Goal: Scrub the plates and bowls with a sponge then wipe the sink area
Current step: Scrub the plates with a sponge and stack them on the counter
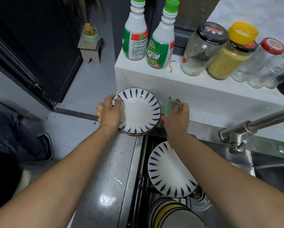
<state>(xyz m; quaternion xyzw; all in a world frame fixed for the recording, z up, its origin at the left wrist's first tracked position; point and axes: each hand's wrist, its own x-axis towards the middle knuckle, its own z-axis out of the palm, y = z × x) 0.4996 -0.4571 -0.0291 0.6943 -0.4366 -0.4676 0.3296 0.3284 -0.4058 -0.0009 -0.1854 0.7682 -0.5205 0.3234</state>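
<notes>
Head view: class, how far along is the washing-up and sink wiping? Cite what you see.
Done: unclear; the plate lying in the sink looks clean. In hand: the left hand grips the top plate of the counter stack while the right hand holds the sponge beside it. Left: probably the rest of that stack, the bowls, and wiping the sink.

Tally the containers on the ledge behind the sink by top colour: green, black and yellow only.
Green-capped bottles: 2
Black-lidded jar: 1
Yellow-lidded jar: 1
Total: 4
</notes>
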